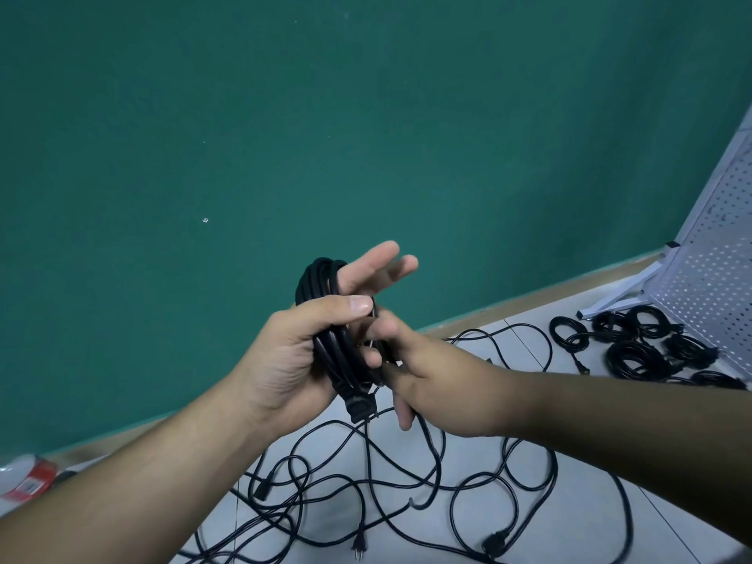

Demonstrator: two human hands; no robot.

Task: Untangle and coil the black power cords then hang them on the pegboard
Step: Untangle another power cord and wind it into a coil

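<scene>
My left hand [285, 360] holds a coil of black power cord [317, 278] wound around its palm, with the thumb pressed over the strands and the fingers stretched out. The coil's plug [360, 405] hangs below the palm. My right hand [431, 372] is against the coil's right side, its fingers pinching a strand of the same cord. Loose black cords [407, 482] lie tangled on the pale floor under my hands. A white pegboard [716, 270] leans at the right edge, with nothing visibly hanging on it.
Several coiled black cords [635, 356] lie on the floor at the pegboard's base, beside its white foot [622, 295]. A green wall [366, 116] fills the background. A red-and-white object [28, 478] lies at the lower left.
</scene>
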